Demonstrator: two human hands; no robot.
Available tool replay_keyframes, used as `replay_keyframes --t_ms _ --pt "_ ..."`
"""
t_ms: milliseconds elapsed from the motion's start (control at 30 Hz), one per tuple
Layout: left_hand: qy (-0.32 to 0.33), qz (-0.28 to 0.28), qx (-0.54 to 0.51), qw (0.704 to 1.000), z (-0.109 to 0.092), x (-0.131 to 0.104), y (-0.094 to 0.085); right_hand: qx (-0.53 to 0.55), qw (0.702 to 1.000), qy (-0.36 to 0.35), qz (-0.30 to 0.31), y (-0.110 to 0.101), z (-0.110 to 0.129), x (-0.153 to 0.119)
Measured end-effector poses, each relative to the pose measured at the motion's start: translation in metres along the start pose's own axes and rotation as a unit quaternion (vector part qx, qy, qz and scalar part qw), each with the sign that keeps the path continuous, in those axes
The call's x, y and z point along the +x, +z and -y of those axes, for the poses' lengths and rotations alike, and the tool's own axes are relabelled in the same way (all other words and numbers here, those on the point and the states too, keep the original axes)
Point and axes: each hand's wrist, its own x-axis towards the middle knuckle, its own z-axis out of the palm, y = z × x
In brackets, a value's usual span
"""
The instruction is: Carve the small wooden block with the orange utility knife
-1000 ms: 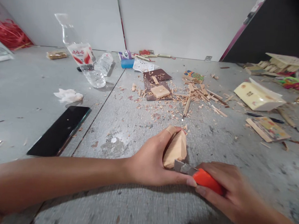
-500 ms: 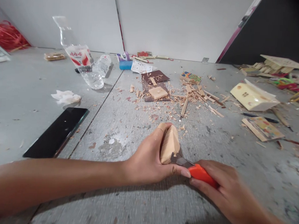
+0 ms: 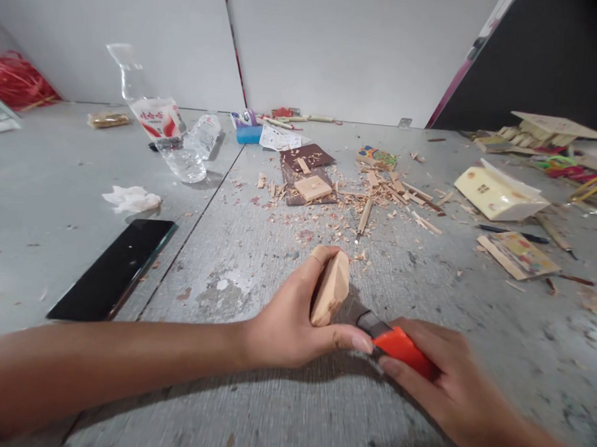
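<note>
My left hand (image 3: 296,317) is closed around a small block of pale wood (image 3: 331,290) with cut, faceted sides. Its thumb stretches right, along the blade of a utility knife (image 3: 406,351) with an orange handle. That handle sits in my right hand (image 3: 445,378), the fingers wrapped around it. The blade points left, close to the lower right side of the block; its tip is blurred, so I cannot tell whether it touches. Beyond the hands, a thin carving tool (image 3: 363,220) lies among wood shavings (image 3: 329,218).
A black phone (image 3: 113,267) and crumpled tissue (image 3: 132,199) lie left. Plastic bottles (image 3: 158,126) stand behind them. Further back are a flat wood piece (image 3: 313,187) on brown sandpaper (image 3: 309,155) and wood scraps. A cream house-shaped box (image 3: 498,190) and a painted wood tile (image 3: 520,254) are right.
The block has turned in my left hand and shifted slightly left, showing a narrower side. The knife's blade has moved down off the block's edge, and more of its metal shows.
</note>
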Motion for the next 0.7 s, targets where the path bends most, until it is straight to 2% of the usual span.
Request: replay_keyframes --t_ms 100,467,567,700 --pt "0.000 0.000 -0.036 0.999 -0.001 0.000 0.001 0.013 0.999 -0.004 0.037 -0.001 0.001 -0.001" --pt "0.023 0.028 -0.070 0.997 0.002 0.001 0.000 0.029 0.997 -0.017 0.071 -0.001 -0.002 -0.004" --pt "0.065 0.044 -0.047 0.996 0.006 0.003 0.000 0.035 0.995 -0.025 0.094 0.001 -0.003 -0.002" --pt "0.132 0.091 -0.035 0.986 0.013 0.002 0.000 0.012 0.996 -0.033 0.087 0.002 -0.003 -0.004"
